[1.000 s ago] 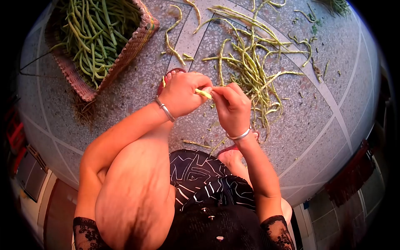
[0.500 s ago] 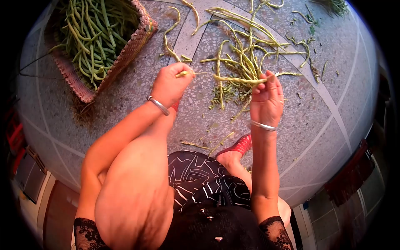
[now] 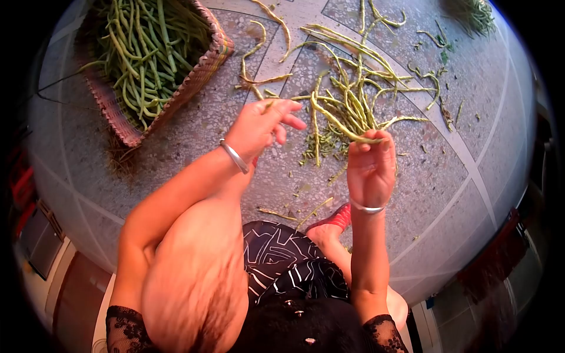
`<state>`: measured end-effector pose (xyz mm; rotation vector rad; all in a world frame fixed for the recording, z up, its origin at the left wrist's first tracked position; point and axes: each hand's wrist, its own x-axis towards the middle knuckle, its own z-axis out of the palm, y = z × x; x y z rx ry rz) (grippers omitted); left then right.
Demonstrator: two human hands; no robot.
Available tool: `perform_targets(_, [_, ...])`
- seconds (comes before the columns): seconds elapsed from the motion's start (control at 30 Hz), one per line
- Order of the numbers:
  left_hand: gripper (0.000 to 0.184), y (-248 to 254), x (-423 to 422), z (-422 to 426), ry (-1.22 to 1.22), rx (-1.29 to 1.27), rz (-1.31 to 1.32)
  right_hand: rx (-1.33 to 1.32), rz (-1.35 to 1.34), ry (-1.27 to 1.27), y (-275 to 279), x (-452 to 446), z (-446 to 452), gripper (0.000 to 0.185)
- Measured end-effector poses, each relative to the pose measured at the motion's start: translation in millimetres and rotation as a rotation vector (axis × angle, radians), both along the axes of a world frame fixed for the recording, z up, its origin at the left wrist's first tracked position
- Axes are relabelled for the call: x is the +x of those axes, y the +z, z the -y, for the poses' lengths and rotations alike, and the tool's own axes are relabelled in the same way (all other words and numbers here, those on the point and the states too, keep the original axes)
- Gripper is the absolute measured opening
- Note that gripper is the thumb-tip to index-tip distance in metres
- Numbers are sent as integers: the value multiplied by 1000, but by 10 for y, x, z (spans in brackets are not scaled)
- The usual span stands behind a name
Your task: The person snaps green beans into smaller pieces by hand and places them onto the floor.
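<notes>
My right hand (image 3: 372, 167) pinches the end of a long yellow-green bean (image 3: 335, 122), which curves up and left from the fingertips. To its left, my left hand (image 3: 259, 126) has its fingers apart, with a small green bit (image 3: 269, 104) showing at its upper edge; whether the hand touches that bit I cannot tell. Beyond both hands, a loose pile of long beans (image 3: 356, 97) lies on the speckled floor. Short trimmed pieces (image 3: 322, 146) are scattered beside the pile, partly under the held bean.
A woven basket (image 3: 197, 73) full of green beans stands at the upper left. Single beans (image 3: 252, 50) lie between basket and pile. A green bundle (image 3: 474, 17) sits at the far right. My knee (image 3: 194, 253) rises close below my left hand; a red shoe (image 3: 332, 219) is below the scraps.
My left hand has opened its fingers from a pinch on a short bean piece. My right hand has come lower and nearer to me, still holding the long bean, now tilted. The view shifted slightly.
</notes>
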<state>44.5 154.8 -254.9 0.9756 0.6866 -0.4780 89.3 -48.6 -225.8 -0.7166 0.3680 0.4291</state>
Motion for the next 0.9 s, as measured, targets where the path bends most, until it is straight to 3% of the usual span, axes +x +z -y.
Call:
perform_targets(0.13, [34,28,0,13,24,-199,-41,-452,351,351,68,-191,-143,13])
perform_targets(0.27, [28,-34,-27,5,79,-198,-59,-594,643,698,130,-258,-146,15])
perform_targets(0.37, [25,-80,-75,-33,102,-200,-37,-623,610,756,12,-190,-109,16])
perform_targets(0.43, [21,-135,-118,-41,69,-182,-8,-823,429,639,-301,-109,-84,16])
perform_targets(0.5, [20,-179,-136,-3,61,-121,-5,-1091,605,547,-845,68,-49,13])
perform_targets(0.63, [20,-84,-138,22,147,-209,-73,-1607,999,687,-1320,373,-133,13])
perform_targets(0.73, [19,-35,-127,8,162,-225,-87,-1863,994,936,-1444,457,-182,17])
perform_targets(0.9, [16,-86,-128,-51,165,-285,-99,-1877,1013,972,-1338,482,-158,17])
